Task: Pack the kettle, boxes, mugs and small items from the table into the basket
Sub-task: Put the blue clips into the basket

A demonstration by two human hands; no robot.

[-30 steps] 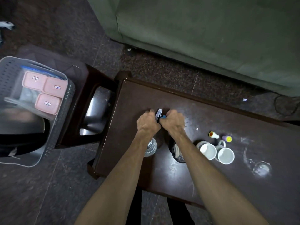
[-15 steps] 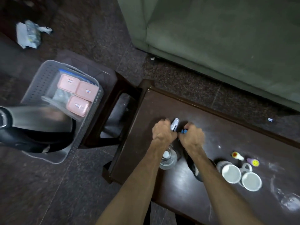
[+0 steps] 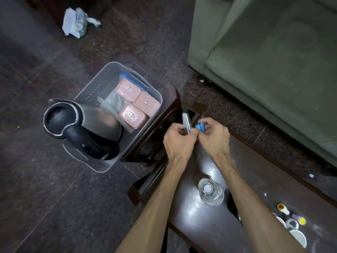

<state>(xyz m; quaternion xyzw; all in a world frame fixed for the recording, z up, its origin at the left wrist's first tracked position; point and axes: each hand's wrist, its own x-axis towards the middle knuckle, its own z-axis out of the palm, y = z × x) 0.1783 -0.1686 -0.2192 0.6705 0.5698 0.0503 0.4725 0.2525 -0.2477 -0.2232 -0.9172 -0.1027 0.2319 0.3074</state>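
A grey plastic basket (image 3: 91,90) stands on a dark stool left of the table. In it are a steel kettle (image 3: 80,126) with a black handle and three pink lidded boxes (image 3: 138,105). My left hand (image 3: 177,141) grips a thin silver item (image 3: 186,121) above the table's left end. My right hand (image 3: 214,137) is closed on a small blue item (image 3: 200,127), close beside the left. Two white mugs (image 3: 297,236) and two small coloured items (image 3: 283,209) sit at the lower right of the table.
A clear glass jar (image 3: 211,193) stands on the dark wooden table (image 3: 200,225) between my forearms. A green sofa (image 3: 273,61) runs along the far side. Crumpled white packaging (image 3: 76,21) lies on the dark floor at upper left.
Both hands have lifted the silver and blue items off the table and carried them left toward the basket. The view has swung left, so the basket sits nearer the centre.
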